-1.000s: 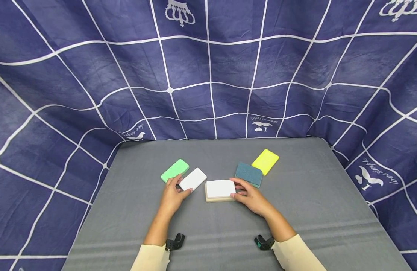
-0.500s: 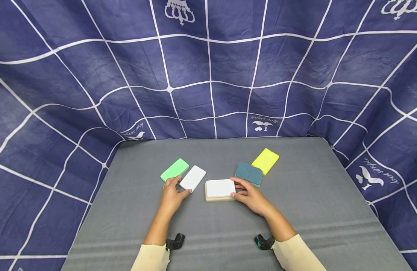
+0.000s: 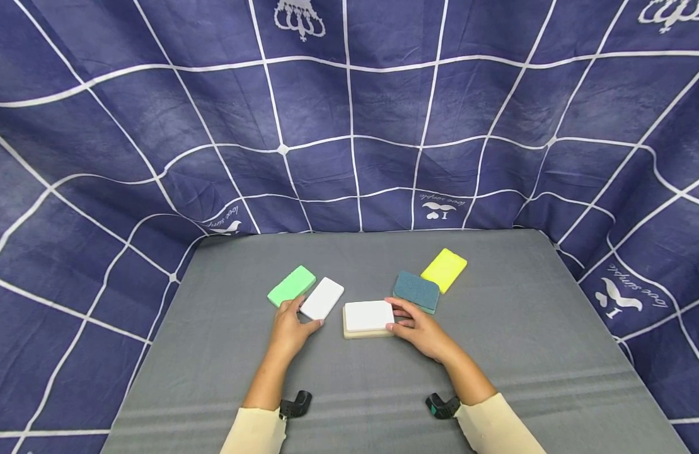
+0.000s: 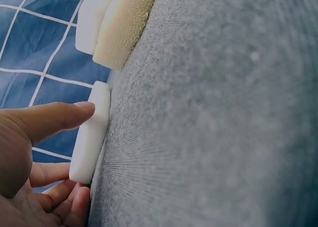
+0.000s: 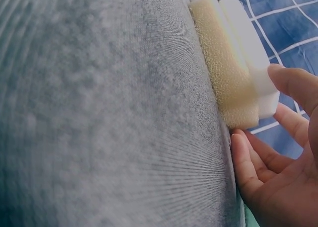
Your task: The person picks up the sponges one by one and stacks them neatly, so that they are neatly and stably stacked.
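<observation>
My left hand (image 3: 288, 328) pinches the near end of a white sponge (image 3: 323, 299) that lies slantwise on the grey cloth. In the left wrist view, the thumb presses the white sponge's side and the other fingers curl at its lower end. Another white sponge (image 3: 369, 315) is stacked flat on a beige sponge (image 5: 218, 63), its edges nearly lined up. With thumb and index finger, my right hand (image 3: 420, 331) grips the right end of that upper white sponge. The right hand's lower fingers rest near the cloth beside the beige sponge.
A green sponge (image 3: 291, 285) lies just beyond the left hand. Behind the right hand sits a dark teal sponge (image 3: 416, 290), next to a yellow sponge (image 3: 444, 270). Grey cloth covers the table (image 3: 496, 328); a blue checked curtain (image 3: 383, 164) surrounds its back and sides.
The left white sponge has turned so its far end points more away from me, and it lies slightly farther left. The right hand and the stack have stayed in place.
</observation>
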{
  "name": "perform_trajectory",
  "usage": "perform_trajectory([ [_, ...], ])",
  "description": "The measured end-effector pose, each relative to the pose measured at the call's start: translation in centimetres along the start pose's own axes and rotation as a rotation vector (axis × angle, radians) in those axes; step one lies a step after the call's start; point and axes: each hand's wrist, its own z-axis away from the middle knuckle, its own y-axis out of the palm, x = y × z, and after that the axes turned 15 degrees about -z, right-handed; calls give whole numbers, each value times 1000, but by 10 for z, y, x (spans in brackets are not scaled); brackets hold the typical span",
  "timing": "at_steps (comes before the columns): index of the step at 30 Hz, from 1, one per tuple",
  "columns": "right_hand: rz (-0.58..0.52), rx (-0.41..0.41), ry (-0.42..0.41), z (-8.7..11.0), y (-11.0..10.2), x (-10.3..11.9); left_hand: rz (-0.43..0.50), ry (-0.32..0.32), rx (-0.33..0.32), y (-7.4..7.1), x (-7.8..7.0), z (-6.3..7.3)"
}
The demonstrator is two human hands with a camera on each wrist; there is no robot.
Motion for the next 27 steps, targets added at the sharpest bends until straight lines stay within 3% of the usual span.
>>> perform_trajectory([
  [27, -37, -15, 29, -1, 0, -4, 30, -44, 7, 2, 0, -1],
])
